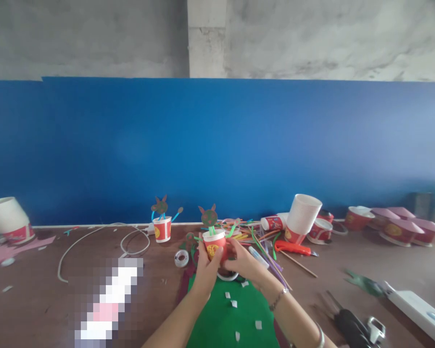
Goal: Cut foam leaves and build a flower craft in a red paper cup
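Note:
A red and white paper cup [214, 241] with a brown eared paper head [209, 216] on green stems stands upright between my hands. My left hand [207, 268] has its fingers wrapped round the cup's left and front side. On the cup's right side, my right hand [241, 258] is closed against it, its fingertips partly hidden. Green paper [235, 319] with small white pieces lies below my hands. A similar cup [163, 229] with blue stems and a brown head stands to the left. A roll of tape [181, 258] sits beside my left hand.
Coloured pipe cleaners [268, 241], an orange cutter [293, 248] and stacked white cups [303, 215] lie to the right. Farther right are pink-topped cups [398, 231], scissors [351, 324] and a white tool [420, 309]. A white cable [63, 256] and another cup stack [9, 217] are left.

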`<state>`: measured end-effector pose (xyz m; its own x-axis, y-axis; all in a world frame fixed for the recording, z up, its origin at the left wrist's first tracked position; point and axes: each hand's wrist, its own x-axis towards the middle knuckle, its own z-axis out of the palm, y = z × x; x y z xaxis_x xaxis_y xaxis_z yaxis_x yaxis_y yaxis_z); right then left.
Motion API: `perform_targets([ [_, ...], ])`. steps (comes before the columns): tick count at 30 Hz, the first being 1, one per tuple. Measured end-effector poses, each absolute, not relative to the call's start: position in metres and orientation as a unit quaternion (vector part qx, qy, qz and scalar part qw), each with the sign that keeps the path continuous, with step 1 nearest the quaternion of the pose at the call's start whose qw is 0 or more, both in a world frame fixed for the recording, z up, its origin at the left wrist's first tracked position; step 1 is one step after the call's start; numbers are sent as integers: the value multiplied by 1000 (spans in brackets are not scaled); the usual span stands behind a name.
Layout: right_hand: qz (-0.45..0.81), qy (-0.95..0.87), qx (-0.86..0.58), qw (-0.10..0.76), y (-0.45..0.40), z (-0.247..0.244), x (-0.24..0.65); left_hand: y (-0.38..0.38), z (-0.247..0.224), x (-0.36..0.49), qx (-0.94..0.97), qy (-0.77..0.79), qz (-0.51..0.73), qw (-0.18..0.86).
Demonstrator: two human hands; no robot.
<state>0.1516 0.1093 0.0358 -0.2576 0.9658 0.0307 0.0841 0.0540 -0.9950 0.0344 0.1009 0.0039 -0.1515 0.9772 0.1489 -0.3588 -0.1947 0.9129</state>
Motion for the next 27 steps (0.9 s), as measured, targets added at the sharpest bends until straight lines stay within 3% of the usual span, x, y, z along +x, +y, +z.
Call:
perform_targets([
  [5,459,-596,-516,411,110,33,148,99,6,33,411,350,653,532],
  [16,496,-618,-512,331,105,41,155,119,9,14,312,291,694,581],
  [27,494,-616,-532,305,106,39,155,120,13,12,286,267,675,625],
])
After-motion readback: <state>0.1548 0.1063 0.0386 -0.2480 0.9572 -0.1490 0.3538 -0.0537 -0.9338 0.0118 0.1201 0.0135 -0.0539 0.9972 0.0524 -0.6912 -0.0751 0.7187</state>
